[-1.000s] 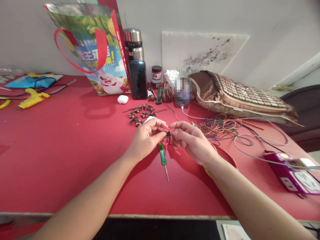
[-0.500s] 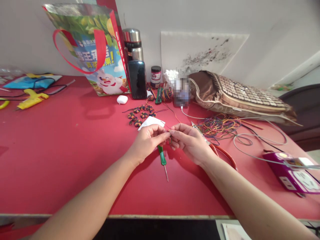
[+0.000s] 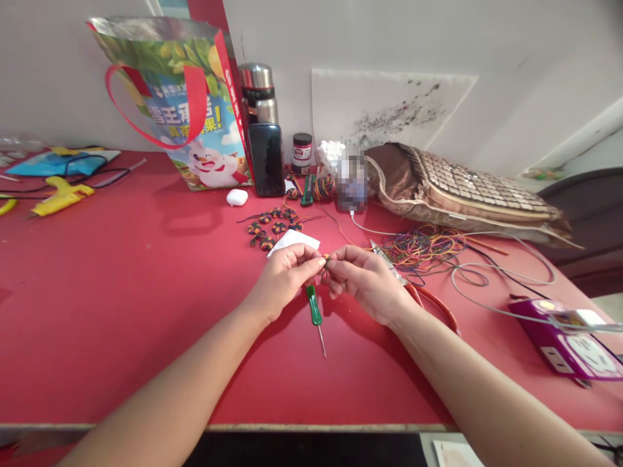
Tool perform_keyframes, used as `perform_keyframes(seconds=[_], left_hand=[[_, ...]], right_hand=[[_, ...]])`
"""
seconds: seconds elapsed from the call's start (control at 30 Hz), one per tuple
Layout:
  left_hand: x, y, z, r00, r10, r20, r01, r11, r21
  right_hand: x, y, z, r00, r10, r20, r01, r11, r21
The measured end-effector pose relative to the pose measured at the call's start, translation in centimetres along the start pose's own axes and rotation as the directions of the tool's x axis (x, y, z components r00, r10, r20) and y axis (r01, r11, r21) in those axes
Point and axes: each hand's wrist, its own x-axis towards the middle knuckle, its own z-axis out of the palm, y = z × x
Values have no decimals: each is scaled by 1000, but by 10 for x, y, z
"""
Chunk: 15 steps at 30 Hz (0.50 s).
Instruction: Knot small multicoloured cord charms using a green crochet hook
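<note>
Between my fingertips is a small knotted piece of multicoloured cord [image 3: 326, 259], with a thin loop hanging below it. My left hand [image 3: 294, 269] pinches it from the left, thumb against fingers. From the right, my right hand [image 3: 363, 275] pinches it too. Just under my left fingers lies a green-handled awl [image 3: 315, 308], its metal tip pointing toward me. A white paper [image 3: 293, 241] lies behind my left hand. Beyond it are several knotted cord flowers [image 3: 279, 227] in dark, orange and red tones. Scissors with orange handles [image 3: 440, 305] are partly hidden by my right hand.
A tangle of coloured cords [image 3: 428, 250] lies at the right, near a purple power strip [image 3: 559, 337]. Along the back stand a shopping bag [image 3: 195, 110], a phone [image 3: 266, 159], a jar [image 3: 302, 154] and a brown cushion [image 3: 467, 188]. A yellow glue gun [image 3: 63, 194] lies far left.
My fingertips have parted slightly, so more of the knotted cord shows between them. The whole view has shifted a little; the things on the table stay where they were.
</note>
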Motion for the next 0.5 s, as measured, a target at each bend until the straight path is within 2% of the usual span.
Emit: perform_keyframes(seconds=[0.23,0.37,0.5], left_hand=[[0,0,0,1000,23,12,-22,999,-41],[-1,-2,-2,995,-42,94,57,986,-159],[-1,-3,-5,989,-53,137,78,980,-183]], right_hand=[[-1,0,1,1000,-1,5,1,1000,3],[-3,-4,1,994,16,107,-26,996,87],[-4,-6,1,984,22,175,-47,989,142]])
